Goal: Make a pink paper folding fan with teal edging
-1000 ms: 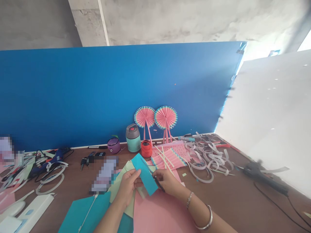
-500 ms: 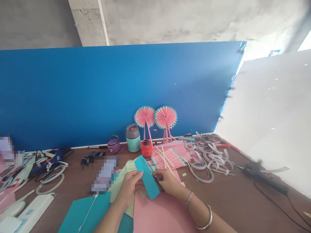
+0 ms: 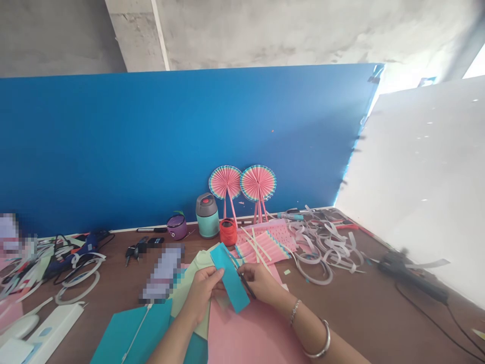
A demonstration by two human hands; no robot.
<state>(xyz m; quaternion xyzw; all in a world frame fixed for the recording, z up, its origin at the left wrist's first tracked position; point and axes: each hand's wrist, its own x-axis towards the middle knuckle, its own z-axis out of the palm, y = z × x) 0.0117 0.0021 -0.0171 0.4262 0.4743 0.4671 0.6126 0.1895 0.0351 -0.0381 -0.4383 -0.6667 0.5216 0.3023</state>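
Note:
My left hand (image 3: 206,288) pinches a blue paper strip (image 3: 232,283) by its left edge, thumb on top. The strip is tilted, its far end pointing up and left. Along its right edge lie dark slim scissors (image 3: 247,284), gripped by my right hand (image 3: 261,283); the fingers partly hide them. Below both hands lies a large pink paper sheet (image 3: 250,333). Light green paper (image 3: 189,280) is spread under and beside my left hand.
Two pleated pink paper fans (image 3: 258,183) stand at the blue partition. Before them are a teal flask (image 3: 207,222), a red yarn roll (image 3: 228,233) and a folded pink paper (image 3: 261,247). White strips (image 3: 329,242) and a glue gun (image 3: 413,275) lie right, a phone (image 3: 162,275) left.

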